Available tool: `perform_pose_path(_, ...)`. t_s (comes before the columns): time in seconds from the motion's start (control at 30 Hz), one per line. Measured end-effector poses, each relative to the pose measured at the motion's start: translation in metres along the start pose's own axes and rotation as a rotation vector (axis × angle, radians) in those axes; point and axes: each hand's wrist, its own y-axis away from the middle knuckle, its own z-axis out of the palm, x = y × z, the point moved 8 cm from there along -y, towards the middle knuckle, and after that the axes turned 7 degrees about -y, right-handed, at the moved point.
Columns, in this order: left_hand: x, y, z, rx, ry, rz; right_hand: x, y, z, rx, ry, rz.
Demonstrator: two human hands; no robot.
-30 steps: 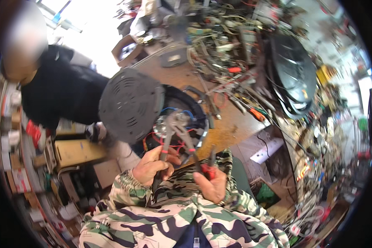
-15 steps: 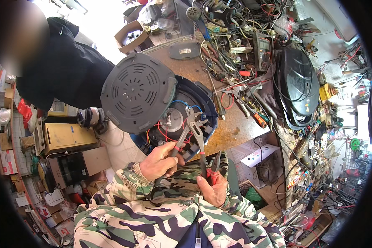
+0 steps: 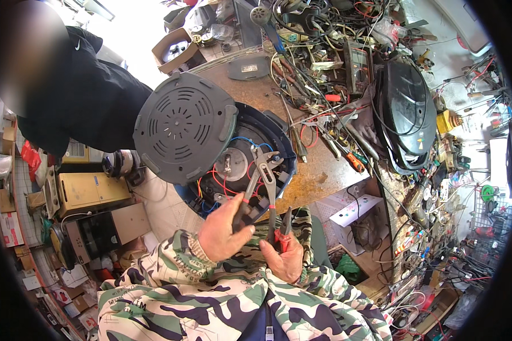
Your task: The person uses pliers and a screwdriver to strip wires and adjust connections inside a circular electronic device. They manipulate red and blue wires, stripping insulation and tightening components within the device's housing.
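Where pliers (image 3: pixel 264 168) reach, the housing (image 3: pixel 289 150) (blue) holds wires (image 3: pixel 244 138).

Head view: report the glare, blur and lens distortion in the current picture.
Head view: white glare washes out the upper left; a smooth blur hides the co-worker's head; the large pliers and the vented grey cover look fairly sharp; in the head view, bright highlights streak the glossy black shell; its fisheye lens leaves black corners and bends edges near the rim.
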Motion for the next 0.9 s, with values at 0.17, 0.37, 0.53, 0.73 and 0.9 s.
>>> perform_pose_path(0.17,-0.005,0.003,0.01,-0.022,0.152,-0.098,0.001,-0.002,0.014,-0.065,0.038,0.014)
perform_pose_path(0.37,0.018,0.025,-0.004,0.189,-0.078,-0.041,0.002,-0.005,0.017,-0.107,0.105,-0.009)
perform_pose_path(0.53,0.015,0.05,0.004,0.205,-0.138,-0.101,0.01,-0.006,0.014,-0.151,0.015,0.023)
perform_pose_path(0.73,0.015,0.048,0.019,-0.062,-0.163,-0.387,0.007,-0.01,0.017,-0.24,-0.142,0.063)
perform_pose_path(0.9,0.028,0.045,0.02,0.046,-0.347,-0.368,0.008,-0.025,0.012,-0.47,-0.02,0.088)
